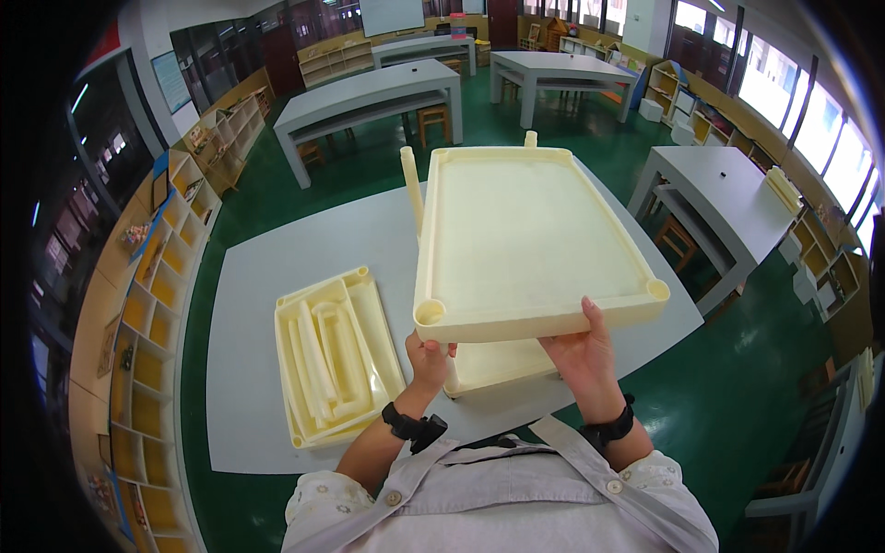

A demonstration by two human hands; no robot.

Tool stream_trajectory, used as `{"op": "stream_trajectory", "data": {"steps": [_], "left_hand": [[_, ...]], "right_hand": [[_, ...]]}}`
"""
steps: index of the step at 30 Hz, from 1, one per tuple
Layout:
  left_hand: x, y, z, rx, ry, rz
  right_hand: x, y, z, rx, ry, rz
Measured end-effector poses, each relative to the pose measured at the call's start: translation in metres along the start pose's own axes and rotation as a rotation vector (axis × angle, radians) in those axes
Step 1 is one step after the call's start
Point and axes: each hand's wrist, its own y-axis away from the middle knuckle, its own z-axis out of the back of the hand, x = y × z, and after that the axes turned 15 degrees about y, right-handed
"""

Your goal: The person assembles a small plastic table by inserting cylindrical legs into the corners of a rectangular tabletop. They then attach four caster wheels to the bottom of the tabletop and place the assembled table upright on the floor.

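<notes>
Cream plastic tray [530,240], gripped along near rim: left hand [430,355] and right hand [583,348] fingers curled underneath; best kept level over desk [277,276] near edge.

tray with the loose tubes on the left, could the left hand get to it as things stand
Probably yes, once freed. The tray of tubes lies uncovered on the grey table, just left of the left hand, nothing between. But that hand now grips the big cream tray with the right hand.

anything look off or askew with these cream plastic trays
Nothing looks broken or spilled. The upper tray is held tilted by the left hand and right hand, not seated on the posts; a lower tray sits beneath, and spare tubes lie in the tray on the table.
</notes>
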Motion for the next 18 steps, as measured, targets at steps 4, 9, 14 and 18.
{"op": "stream_trajectory", "data": {"steps": [4, 9, 14, 18], "left_hand": [[0.002, -0.003, 0.002, 0.017, -0.073, 0.025], [0.010, -0.003, 0.002, 0.018, 0.024, -0.020], [0.019, -0.004, 0.008, 0.085, 0.152, -0.063], [0.017, -0.005, 0.006, 0.111, 0.155, -0.056]], "right_hand": [[0.003, -0.011, 0.005, -0.030, -0.037, -0.042], [0.004, -0.015, 0.003, -0.021, 0.000, -0.032], [0.007, -0.024, 0.005, 0.005, 0.071, -0.004], [0.008, -0.032, 0.010, 0.014, 0.093, -0.002]]}}
